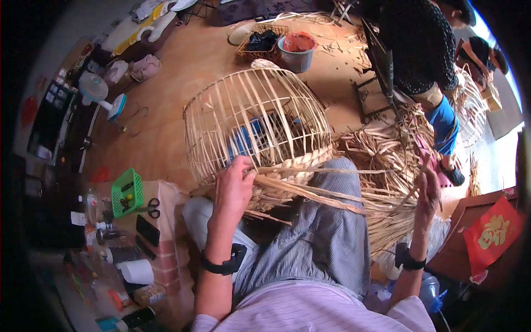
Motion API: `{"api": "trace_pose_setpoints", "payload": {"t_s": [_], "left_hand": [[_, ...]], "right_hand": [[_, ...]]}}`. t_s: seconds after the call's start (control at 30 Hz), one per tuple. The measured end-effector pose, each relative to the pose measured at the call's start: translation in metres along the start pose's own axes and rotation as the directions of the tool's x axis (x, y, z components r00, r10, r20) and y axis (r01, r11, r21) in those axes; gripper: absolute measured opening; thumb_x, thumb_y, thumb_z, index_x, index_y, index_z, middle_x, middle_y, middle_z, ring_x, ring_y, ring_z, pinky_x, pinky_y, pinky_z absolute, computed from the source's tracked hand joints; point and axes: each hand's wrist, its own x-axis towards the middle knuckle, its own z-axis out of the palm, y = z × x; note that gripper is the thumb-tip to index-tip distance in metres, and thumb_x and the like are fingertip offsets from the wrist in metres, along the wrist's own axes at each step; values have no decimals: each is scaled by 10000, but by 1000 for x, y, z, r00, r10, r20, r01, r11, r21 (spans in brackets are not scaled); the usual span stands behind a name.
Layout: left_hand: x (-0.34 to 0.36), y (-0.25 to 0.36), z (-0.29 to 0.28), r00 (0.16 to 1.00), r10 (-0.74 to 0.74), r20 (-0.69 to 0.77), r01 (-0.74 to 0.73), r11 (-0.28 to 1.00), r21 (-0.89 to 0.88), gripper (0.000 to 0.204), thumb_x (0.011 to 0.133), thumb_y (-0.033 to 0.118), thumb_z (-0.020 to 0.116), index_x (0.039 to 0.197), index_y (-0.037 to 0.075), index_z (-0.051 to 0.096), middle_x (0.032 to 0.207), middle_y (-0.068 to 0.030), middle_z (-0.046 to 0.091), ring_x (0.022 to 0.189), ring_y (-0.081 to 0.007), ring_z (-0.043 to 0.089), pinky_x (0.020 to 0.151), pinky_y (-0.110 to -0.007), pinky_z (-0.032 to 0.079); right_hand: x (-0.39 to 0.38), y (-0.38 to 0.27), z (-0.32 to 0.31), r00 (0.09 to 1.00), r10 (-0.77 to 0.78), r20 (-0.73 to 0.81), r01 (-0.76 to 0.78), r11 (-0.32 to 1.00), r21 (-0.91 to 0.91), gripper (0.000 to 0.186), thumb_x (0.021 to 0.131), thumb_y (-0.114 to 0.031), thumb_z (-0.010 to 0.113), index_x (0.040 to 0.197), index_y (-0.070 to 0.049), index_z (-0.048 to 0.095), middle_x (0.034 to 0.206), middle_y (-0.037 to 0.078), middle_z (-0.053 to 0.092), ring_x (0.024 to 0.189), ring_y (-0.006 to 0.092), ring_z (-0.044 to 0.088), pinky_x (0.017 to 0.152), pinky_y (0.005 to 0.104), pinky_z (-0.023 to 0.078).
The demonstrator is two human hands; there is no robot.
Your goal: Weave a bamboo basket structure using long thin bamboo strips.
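The openwork basket frame [250,110] is set just ahead of the left hand [235,185], its braided band [307,160] turned toward the knees. Flat strands [310,191] are pinched by that hand at the band; whether one is gripped by the curled right hand [426,188], well apart, cannot be told. Strands would best be laid flat and drawn with even tension, so that the ribs are not bent. Dry fibre [370,146] is heaped between frame and right hand; scissors [154,207] are placed left of the left hand; beyond it, a bucket [297,58] is stood on the tan floor [155,122].
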Motion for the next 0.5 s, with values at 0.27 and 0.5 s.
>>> {"api": "trace_pose_setpoints", "payload": {"t_s": [0.27,0.5], "left_hand": [[4,-12,15,987,56,-153,-45,996,75,153,894,-49,689,1008,26,622,867,-208,720,875,-374,741,772,-430,563],[8,-12,23,977,68,-203,-48,994,102,159,867,-72,647,995,20,643,865,-260,702,881,-453,709,762,-517,544]], "right_hand": [[-28,-130,208,773,-111,625,220,971,-99,294,903,-33,768,1188,-19,698,898,89,647,766,189,645,700,322,522],[-41,-127,287,750,-106,653,408,851,-330,293,867,-271,830,1045,-55,744,913,154,716,823,362,716,701,440,551]]}}
